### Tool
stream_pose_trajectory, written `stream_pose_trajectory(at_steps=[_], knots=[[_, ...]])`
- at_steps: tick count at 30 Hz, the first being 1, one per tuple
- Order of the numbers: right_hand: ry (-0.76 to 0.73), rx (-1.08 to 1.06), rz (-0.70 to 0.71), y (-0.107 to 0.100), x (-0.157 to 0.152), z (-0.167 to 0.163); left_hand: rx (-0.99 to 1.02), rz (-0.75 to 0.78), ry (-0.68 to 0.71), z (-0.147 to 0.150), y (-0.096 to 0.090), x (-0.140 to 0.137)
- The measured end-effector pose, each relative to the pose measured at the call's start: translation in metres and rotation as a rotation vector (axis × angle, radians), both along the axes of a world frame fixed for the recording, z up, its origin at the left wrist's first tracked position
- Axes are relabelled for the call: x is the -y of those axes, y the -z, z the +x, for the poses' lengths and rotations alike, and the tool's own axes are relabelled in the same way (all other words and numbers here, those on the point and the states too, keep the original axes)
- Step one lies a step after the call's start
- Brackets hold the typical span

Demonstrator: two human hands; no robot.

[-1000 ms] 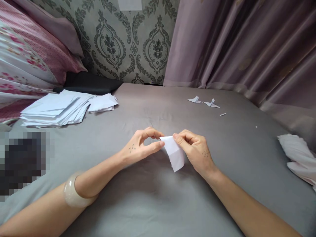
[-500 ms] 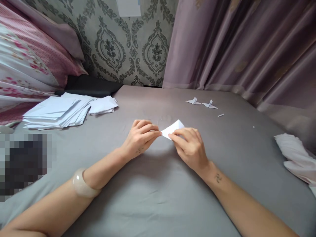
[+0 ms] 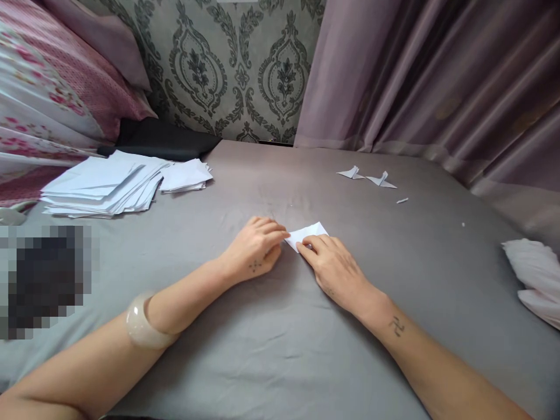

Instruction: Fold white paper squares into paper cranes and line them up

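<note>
We have a small folded paper lying on the gray sheet, right between our two hands. Our left hand has its fingers bent close together, and a fingertip touches the paper's left corner. Our right hand curls over the paper's near side, thumb and fingers touching it. We can't tell if either hand pinches it or just presses. Past the folded paper, to its right, we see two pointy paper shapes and a thin white scrap. Past it to the left are a small paper pile and a big paper pile. Well to its right lies a white cloth.
</note>
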State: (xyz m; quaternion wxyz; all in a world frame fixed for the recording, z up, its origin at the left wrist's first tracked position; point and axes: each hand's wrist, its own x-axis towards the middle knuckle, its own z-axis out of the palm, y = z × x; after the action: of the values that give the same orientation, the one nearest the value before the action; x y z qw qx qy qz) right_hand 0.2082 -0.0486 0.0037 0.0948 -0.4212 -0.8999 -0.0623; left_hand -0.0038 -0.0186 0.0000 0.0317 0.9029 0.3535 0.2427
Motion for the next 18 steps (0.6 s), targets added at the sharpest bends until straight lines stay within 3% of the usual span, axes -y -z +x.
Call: stream_pose_trajectory(at_steps=[2, 6, 14, 18], knots=[[-0.001, -0.015, -0.031, 0.0, 0.0, 0.0, -0.087, -0.042, 0.064, 0.009, -0.002, 0.011], [0.009, -0.037, -0.063, -0.001, 0.002, 0.0, -0.171, -0.064, 0.018, 0.02, -0.003, 0.024], [-0.027, -0.047, -0.126, -0.015, 0.006, 0.011, -0.285, -0.035, 0.001, 0.014, -0.003, 0.025], [0.127, -0.143, -0.206, -0.02, -0.003, 0.021, -0.274, -0.086, 0.021, 0.012, -0.005, 0.022]])
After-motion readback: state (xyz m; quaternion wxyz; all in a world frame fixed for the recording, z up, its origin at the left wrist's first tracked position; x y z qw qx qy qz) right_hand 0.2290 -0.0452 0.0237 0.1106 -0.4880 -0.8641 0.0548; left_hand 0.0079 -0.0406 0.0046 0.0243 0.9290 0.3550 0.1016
